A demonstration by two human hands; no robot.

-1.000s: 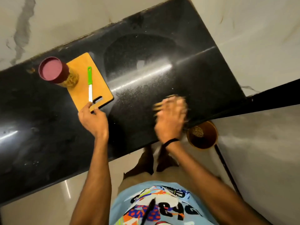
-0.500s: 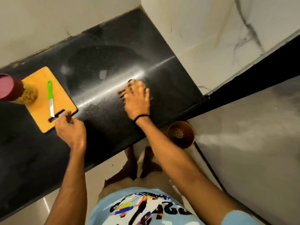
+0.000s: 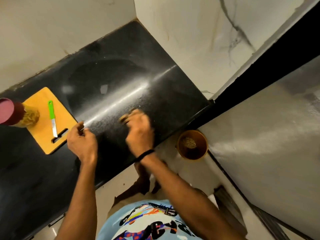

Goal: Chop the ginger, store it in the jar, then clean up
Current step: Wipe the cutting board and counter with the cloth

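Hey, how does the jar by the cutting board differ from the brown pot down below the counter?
The jar has its maroon lid on; the brown pot is open. The jar stands on the black counter at the cutting board's edge; the pot sits lower, below the counter's edge. The jar's clear side shows it well filled with yellowish bits; the pot holds only a small heap. Both are round.

Right hand point(image 3: 138, 130) blurred (fingers point(image 3: 127, 119) esp.); jar point(image 3: 26, 116) cut off, left edge.

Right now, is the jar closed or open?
Closed. The maroon lid covers the top of the jar, which stands upright at a corner of the cutting board; yellowish chopped pieces show through its glass.
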